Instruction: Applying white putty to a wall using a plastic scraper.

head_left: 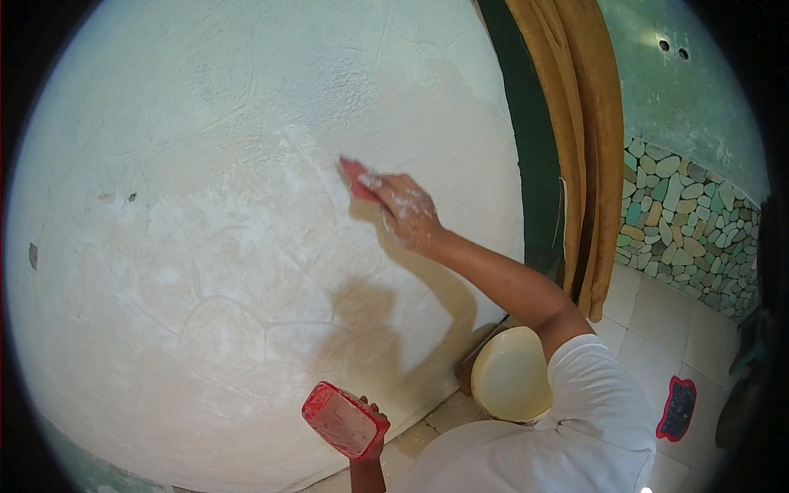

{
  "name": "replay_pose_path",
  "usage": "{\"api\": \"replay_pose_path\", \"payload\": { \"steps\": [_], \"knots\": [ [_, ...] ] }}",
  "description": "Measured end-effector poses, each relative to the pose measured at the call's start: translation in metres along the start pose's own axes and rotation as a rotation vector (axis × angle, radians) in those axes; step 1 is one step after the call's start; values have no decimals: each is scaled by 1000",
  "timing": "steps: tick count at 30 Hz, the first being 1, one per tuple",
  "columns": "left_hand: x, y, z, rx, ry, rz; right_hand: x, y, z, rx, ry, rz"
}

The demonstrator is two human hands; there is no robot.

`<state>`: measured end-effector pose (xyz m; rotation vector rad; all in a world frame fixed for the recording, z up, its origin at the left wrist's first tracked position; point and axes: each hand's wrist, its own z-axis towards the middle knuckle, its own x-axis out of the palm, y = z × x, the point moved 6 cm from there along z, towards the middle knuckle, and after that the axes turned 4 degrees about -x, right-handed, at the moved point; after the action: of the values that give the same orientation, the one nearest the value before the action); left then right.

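Observation:
Against a white, roughly plastered wall, my right hand grips a flat red spreader. The spreader's edge meets the wall or sits very close to it. White smears cover the fingers and the back of that hand. Lower down, my left hand holds a red plastic tub, tilted, with whitish paste smeared on it. Most of the left fingers are hidden behind the tub; some fingertips show at its right edge. The wall's upper part has a rougher, patchy texture, and faint curved ridges run lower down.
A round cream-coloured bucket stands on the tiled floor beside the wall's foot. Brown curtains hang right of the wall's edge. Further right are a pebble-faced wall and a dark, red-rimmed flat object on the floor.

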<state>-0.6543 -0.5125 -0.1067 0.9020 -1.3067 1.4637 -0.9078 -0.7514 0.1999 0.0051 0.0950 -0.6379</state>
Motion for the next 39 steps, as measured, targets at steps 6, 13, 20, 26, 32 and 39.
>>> {"api": "replay_pose_path", "payload": {
  "steps": [6, 13, 20, 26, 32, 39],
  "knots": [
    [-1, 0, 0, 24, 14, 59, -15, -20, 2, -72, 30, 72],
    [-4, -1, -4, -17, 140, -16, -52, -136, 64, 233, -278, -85],
    [-4, 0, 2, -35, 98, 34, -7, -83, 24, 109, -130, -142],
    [-5, 6, 6, -31, 65, 73, 20, 3, -46, 20, 83, 87],
    [3, 11, 6, -23, 154, -43, 1, -10, -54, -62, 64, 188],
    [-21, 4, 0, -29, 95, -84, -23, -113, -21, 279, -223, -74]
  ]
}}
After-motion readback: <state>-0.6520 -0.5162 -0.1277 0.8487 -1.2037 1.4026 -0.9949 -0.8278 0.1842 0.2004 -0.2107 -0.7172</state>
